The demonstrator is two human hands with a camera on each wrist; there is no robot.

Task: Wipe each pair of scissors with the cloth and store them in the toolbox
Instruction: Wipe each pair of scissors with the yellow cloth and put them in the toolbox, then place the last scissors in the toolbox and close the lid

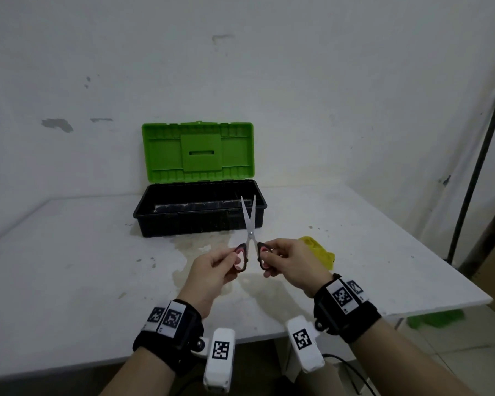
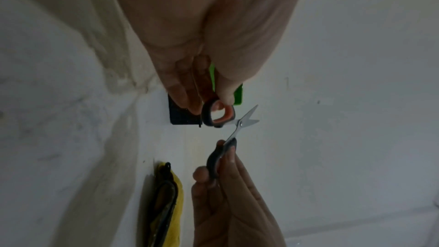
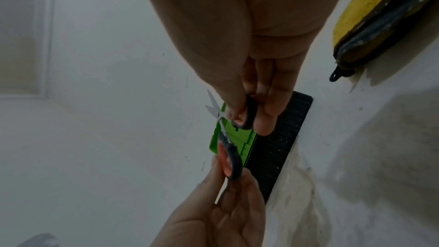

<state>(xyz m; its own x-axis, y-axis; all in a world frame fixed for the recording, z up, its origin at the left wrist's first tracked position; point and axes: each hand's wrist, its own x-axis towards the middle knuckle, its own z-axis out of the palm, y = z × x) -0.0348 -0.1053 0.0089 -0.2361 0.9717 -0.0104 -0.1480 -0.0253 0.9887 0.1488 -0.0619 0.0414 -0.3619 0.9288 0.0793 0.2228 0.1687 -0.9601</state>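
A pair of scissors point(image 1: 251, 232) with dark, pink-lined handles is held upright above the table, blades parted in a narrow V pointing toward the toolbox. My left hand point(image 1: 232, 260) pinches the left handle loop, and my right hand point(image 1: 269, 261) pinches the right one. The left wrist view shows the scissors point(image 2: 240, 123) between my left hand point(image 2: 213, 104) and right hand point(image 2: 215, 161). The black toolbox point(image 1: 195, 224) stands behind with its green lid point(image 1: 197, 151) up. The yellow cloth point(image 1: 322, 250) lies on the table behind my right hand, held by neither hand.
The white table point(image 1: 69, 267) has brownish stains around the middle, and its right edge runs diagonally near my right arm. A dark pole point(image 1: 475, 178) leans at the far right. Something green point(image 1: 435, 318) lies on the floor. The cloth point(image 3: 370, 12) has a dark edge with a loop.
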